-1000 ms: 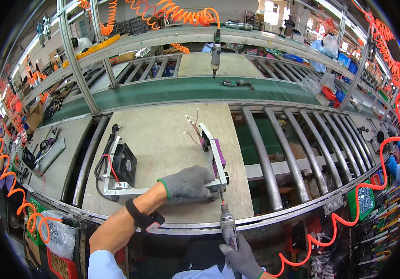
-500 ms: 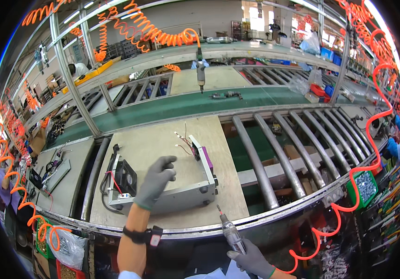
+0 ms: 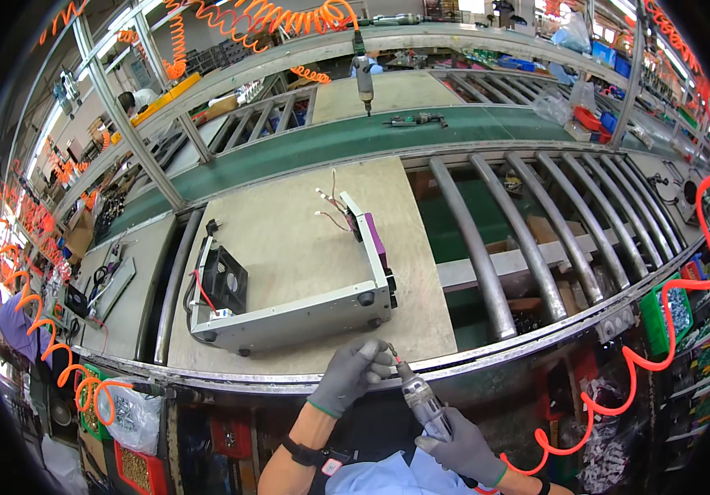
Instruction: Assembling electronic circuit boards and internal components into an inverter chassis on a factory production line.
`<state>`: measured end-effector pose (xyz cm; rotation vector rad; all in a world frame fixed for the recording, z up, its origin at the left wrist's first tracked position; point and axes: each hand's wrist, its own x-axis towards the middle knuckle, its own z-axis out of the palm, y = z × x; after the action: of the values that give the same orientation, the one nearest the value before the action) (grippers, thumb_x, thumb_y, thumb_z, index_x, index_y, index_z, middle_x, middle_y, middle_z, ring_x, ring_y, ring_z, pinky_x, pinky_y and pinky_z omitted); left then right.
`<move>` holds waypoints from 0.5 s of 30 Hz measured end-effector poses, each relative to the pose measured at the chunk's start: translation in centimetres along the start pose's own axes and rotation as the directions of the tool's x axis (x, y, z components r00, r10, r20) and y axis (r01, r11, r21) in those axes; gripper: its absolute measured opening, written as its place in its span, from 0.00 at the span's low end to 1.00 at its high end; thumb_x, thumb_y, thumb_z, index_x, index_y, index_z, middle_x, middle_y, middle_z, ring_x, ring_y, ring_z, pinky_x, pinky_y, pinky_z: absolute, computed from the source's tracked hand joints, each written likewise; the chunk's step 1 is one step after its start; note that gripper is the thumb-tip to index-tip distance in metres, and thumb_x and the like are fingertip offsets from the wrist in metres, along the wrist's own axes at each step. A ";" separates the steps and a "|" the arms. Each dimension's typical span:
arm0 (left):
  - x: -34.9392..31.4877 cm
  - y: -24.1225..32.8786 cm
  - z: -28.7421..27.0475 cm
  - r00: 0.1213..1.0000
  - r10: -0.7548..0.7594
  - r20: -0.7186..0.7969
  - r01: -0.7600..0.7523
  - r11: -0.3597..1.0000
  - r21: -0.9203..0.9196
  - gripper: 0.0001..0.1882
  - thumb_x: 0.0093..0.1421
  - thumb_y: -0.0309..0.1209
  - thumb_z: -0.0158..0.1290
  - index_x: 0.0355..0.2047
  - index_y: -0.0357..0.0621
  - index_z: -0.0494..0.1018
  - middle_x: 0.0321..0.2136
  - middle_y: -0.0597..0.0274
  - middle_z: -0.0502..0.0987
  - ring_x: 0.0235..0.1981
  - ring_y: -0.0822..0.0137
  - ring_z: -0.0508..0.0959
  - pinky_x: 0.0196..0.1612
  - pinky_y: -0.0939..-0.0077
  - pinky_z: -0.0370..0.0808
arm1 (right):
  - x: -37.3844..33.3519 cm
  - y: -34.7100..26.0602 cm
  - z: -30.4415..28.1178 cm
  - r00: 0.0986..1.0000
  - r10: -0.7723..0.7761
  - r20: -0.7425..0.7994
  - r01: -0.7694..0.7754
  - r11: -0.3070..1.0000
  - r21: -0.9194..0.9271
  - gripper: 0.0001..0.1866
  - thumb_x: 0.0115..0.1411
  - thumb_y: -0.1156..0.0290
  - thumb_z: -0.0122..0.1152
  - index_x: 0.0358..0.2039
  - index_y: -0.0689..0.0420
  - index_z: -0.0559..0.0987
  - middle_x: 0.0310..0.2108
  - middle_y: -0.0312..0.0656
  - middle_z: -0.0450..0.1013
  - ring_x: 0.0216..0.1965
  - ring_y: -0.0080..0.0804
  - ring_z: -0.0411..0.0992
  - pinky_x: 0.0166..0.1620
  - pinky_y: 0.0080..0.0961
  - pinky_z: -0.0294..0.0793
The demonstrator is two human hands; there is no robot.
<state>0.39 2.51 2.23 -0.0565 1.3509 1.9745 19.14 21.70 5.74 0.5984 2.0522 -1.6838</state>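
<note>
In my right hand [image 3: 464, 450], gloved in grey, is a pneumatic screwdriver [image 3: 423, 404], its bit pointing up and away from me. My left hand [image 3: 351, 375], also gloved, is closed with its fingertips close beside the bit's tip. Whatever they pinch is too small to make out. Beyond both hands a grey metal case frame [image 3: 305, 328] lies on a wooden board [image 3: 289, 202]. Inside its left end sits a black fan [image 3: 227, 280] with a red wire. Loose cables with white plugs [image 3: 334, 206] stick out at the right end, next to a purple part [image 3: 374, 235].
Right of the board run bare metal rollers [image 3: 536, 239]. An orange coiled air hose [image 3: 594, 404] loops along the right. A second screwdriver [image 3: 363, 78] hangs over the green belt [image 3: 289, 157]. Bins of small parts stand at the front left [image 3: 141, 470] and right [image 3: 667, 318].
My left hand has come back from above the case frame to the screwdriver's tip, and its fingers have closed. The right hand still grips the screwdriver. The view has tilted down.
</note>
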 end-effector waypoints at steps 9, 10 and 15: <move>0.4 0.2 0.1 0.999 -0.020 -0.036 0.018 0.998 -0.057 0.22 0.69 0.50 0.51 0.41 0.39 0.73 0.24 0.70 0.72 0.19 0.79 0.66 0.20 0.86 0.61 | 0.8 0.6 0.0 0.998 -0.059 0.031 0.061 0.996 -0.062 0.37 0.53 0.51 0.71 0.55 0.62 0.70 0.43 0.55 0.78 0.44 0.47 0.79 0.48 0.38 0.75; 0.4 0.3 0.2 0.999 -0.013 -0.030 0.012 0.999 -0.052 0.22 0.69 0.50 0.51 0.41 0.39 0.73 0.24 0.70 0.72 0.19 0.79 0.66 0.20 0.86 0.61 | 0.8 0.5 -0.1 0.997 -0.066 0.027 0.068 0.995 -0.075 0.36 0.53 0.51 0.71 0.54 0.62 0.71 0.42 0.55 0.78 0.43 0.47 0.79 0.48 0.38 0.76; 0.7 0.4 0.7 0.999 0.030 -0.018 -0.032 0.995 -0.100 0.16 0.69 0.42 0.52 0.43 0.40 0.72 0.25 0.71 0.72 0.19 0.81 0.66 0.24 0.88 0.63 | 0.8 -0.1 -0.3 0.995 -0.094 0.013 0.095 0.992 -0.079 0.34 0.52 0.52 0.71 0.52 0.62 0.72 0.39 0.53 0.78 0.41 0.45 0.79 0.45 0.38 0.76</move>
<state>-0.14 3.38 2.56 -0.0992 1.2697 2.0712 18.42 22.05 5.40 0.4729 2.1604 -1.6443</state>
